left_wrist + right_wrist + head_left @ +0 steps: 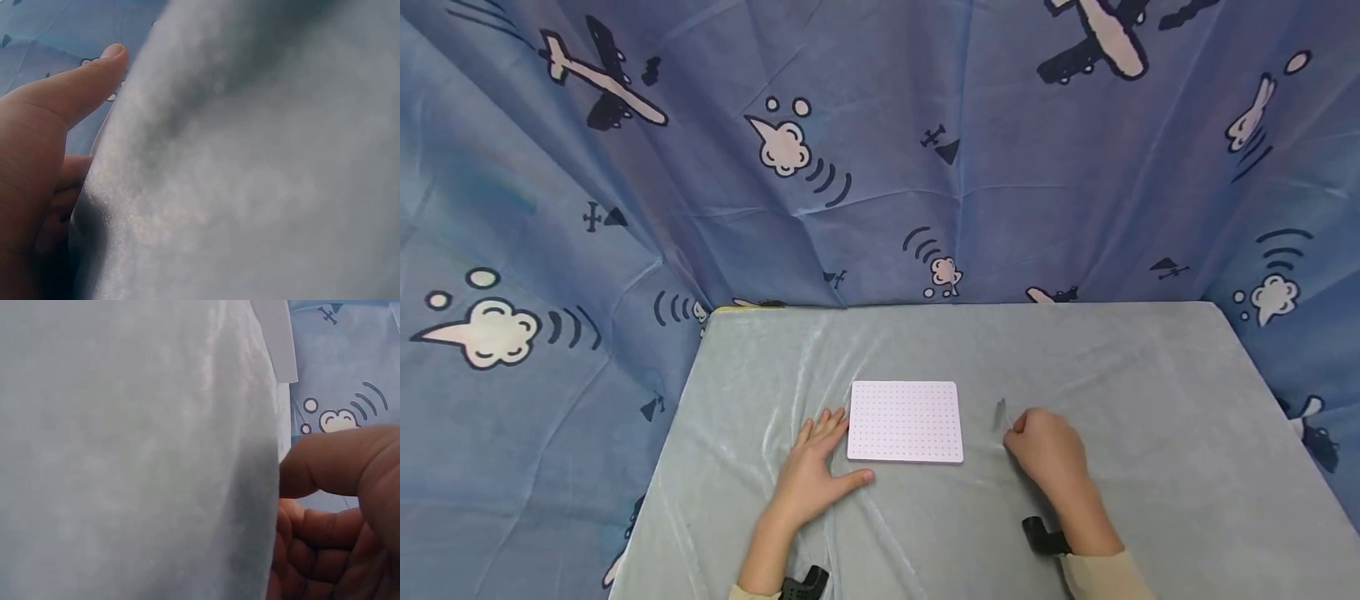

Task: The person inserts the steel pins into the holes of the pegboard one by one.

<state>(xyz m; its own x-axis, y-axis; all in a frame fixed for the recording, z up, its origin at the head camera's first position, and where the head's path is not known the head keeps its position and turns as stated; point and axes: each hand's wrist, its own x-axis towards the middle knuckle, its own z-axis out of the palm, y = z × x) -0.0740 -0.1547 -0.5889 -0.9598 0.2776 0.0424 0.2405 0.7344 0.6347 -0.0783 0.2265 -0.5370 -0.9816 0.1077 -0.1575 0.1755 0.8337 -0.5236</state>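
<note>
A white rectangular pad [905, 422] printed with rows of small dots lies flat on the grey cloth. Spread out beside its left edge is my left hand [811, 475], palm down, thumb below the near left corner; whether a fingertip touches the pad I cannot tell. To the right of the pad, my right hand [1047, 450] has its fingers curled, with thumb and forefinger pinching a small, thin, clear-grey strip [1001, 414]. In the right wrist view the right hand [337, 519] is at the cloth, its pinched tips partly hidden, and an edge of the pad [279, 337] shows beyond.
Grey plush cloth [1187, 400] covers the table. Blue curtains with printed aeroplanes [880, 167] hang behind and along both sides. A bit of yellow [730, 308] shows at the table's far left corner. Black cameras sit on both wrists.
</note>
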